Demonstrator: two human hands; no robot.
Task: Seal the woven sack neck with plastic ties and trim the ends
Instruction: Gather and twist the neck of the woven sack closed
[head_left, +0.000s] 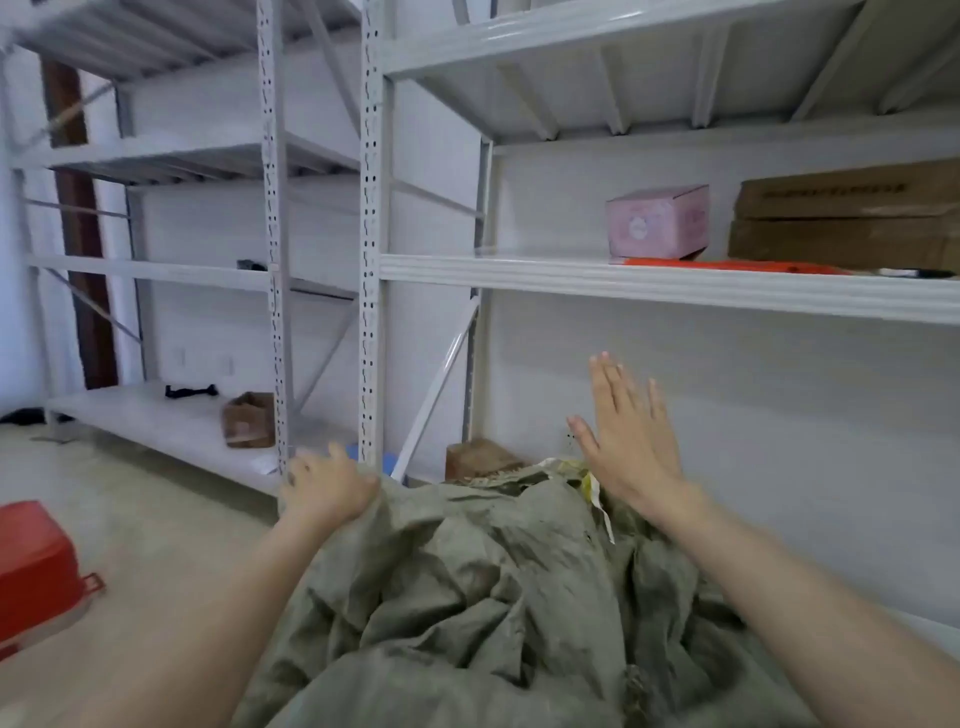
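A crumpled grey-green woven sack (483, 582) fills the lower middle of the view, its open neck (524, 475) pointing away from me toward the shelving. My left hand (327, 488) grips the sack's cloth at its upper left edge, fingers curled over the fabric. My right hand (628, 441) hovers just above the right side of the neck, flat, with its fingers straight and spread, holding nothing. No plastic ties or cutting tool can be seen near the sack.
White metal shelving (675, 286) stands right behind the sack, with uprights (371, 312) close to my left hand. A pink box (657, 221), brown cartons (852, 218) and an orange object (727, 266) sit on the middle shelf. A red plastic tub (36, 566) lies on the floor at left.
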